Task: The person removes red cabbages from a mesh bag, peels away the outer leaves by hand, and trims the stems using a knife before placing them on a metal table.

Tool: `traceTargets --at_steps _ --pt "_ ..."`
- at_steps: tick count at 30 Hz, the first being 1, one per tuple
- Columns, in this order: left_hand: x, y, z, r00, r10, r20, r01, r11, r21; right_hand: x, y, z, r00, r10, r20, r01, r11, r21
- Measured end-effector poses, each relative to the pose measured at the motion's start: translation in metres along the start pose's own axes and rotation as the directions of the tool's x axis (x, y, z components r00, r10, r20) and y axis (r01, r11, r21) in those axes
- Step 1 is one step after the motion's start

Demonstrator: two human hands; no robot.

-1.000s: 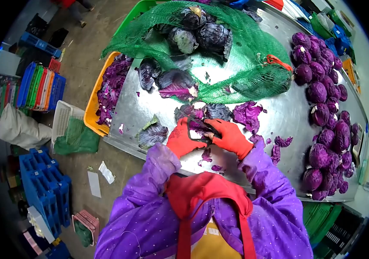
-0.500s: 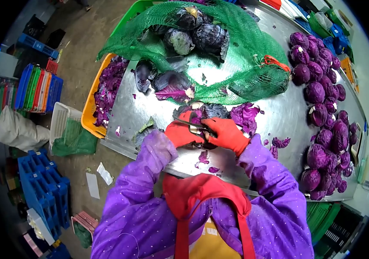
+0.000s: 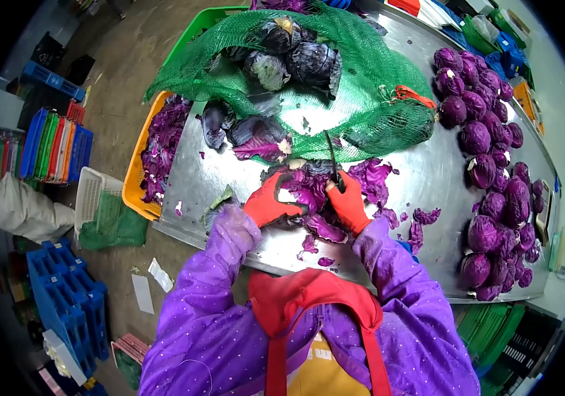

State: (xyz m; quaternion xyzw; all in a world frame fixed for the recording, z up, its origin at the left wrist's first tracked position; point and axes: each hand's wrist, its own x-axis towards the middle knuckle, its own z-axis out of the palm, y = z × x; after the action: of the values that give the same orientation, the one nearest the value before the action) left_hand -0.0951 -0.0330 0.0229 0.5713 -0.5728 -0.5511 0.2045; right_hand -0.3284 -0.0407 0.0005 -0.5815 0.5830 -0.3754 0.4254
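Note:
My right hand (image 3: 348, 204), in an orange-red glove, is closed round the handle of a knife (image 3: 332, 150). The dark blade points away from me, towards the green net. My left hand (image 3: 271, 203), gloved the same way, curves its thumb and fingers round the left side of a red cabbage (image 3: 305, 191), whose outline blends into the leaves about it. A loose purple leaf (image 3: 325, 229) lies between the hands on the near side. More torn leaves (image 3: 372, 179) lie just beyond my right hand.
A green net sack (image 3: 378, 79) with dark cabbages (image 3: 314, 65) covers the far side of the metal table (image 3: 414, 264). Trimmed red cabbages (image 3: 482, 234) line the right side. An orange crate (image 3: 134, 178) of purple leaves stands left; blue pallets (image 3: 64, 297) stand on the floor.
My hands have moved apart, and the knife has swung from lying across them to pointing away from me. A large purple leaf now shows on the near side. The view has shifted slightly.

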Motion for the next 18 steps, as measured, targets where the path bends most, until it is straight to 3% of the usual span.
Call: traceTargets --at_steps 3,4,5,7,8,9,10,11,13,15,17,18 --pt "-0.022 -0.016 -0.002 0.982 0.186 0.019 -0.174 0.945 -0.278 0.002 0.031 -0.007 0.951 0.239 -0.197 -0.189 0.952 0.242" --pt "-0.032 -0.03 0.0 0.988 0.152 0.032 -0.122 0.886 -0.447 -0.001 0.04 -0.019 0.917 0.367 -0.154 -0.294 0.886 0.36" --pt "-0.039 -0.056 0.0 0.967 0.253 -0.019 -0.246 0.917 -0.315 0.0 0.089 -0.025 0.949 0.31 -0.058 -0.263 0.88 0.395" --pt "-0.058 -0.056 0.0 0.946 0.316 -0.069 -0.321 0.89 -0.324 -0.013 0.037 -0.03 0.977 0.199 -0.08 -0.19 0.976 0.106" --pt "-0.064 -0.058 0.006 0.964 0.251 -0.087 -0.263 0.857 -0.443 -0.023 -0.009 -0.028 0.996 0.094 0.012 -0.095 0.99 0.104" --pt "-0.065 -0.06 0.01 0.968 0.226 -0.109 -0.251 0.861 -0.442 -0.034 -0.041 -0.023 0.978 0.099 0.182 -0.133 0.974 0.184" --pt "-0.065 -0.062 0.013 0.97 0.202 -0.131 -0.24 0.865 -0.44 -0.04 -0.035 -0.013 0.957 -0.084 0.278 0.087 0.996 0.002" --pt "-0.065 -0.062 0.015 0.971 0.183 -0.153 -0.232 0.87 -0.435 -0.044 -0.053 -0.004 0.935 -0.08 0.345 0.134 0.982 -0.133" --pt "-0.063 -0.052 0.017 0.971 0.161 -0.178 -0.218 0.902 -0.374 -0.045 -0.059 0.02 0.941 -0.1 0.322 0.167 0.968 -0.186" --pt "-0.059 -0.059 0.018 0.974 0.147 -0.173 -0.193 0.938 -0.289 -0.034 -0.045 0.031 0.942 -0.148 0.301 0.171 0.984 -0.052" --pt "-0.059 -0.061 0.018 0.972 0.147 -0.182 -0.204 0.916 -0.347 -0.029 -0.035 0.033 0.937 -0.238 0.255 0.241 0.97 0.023" --pt "-0.058 -0.058 0.016 0.973 0.152 -0.174 -0.204 0.919 -0.338 -0.027 -0.03 0.033 0.949 -0.168 0.266 0.162 0.986 0.044"
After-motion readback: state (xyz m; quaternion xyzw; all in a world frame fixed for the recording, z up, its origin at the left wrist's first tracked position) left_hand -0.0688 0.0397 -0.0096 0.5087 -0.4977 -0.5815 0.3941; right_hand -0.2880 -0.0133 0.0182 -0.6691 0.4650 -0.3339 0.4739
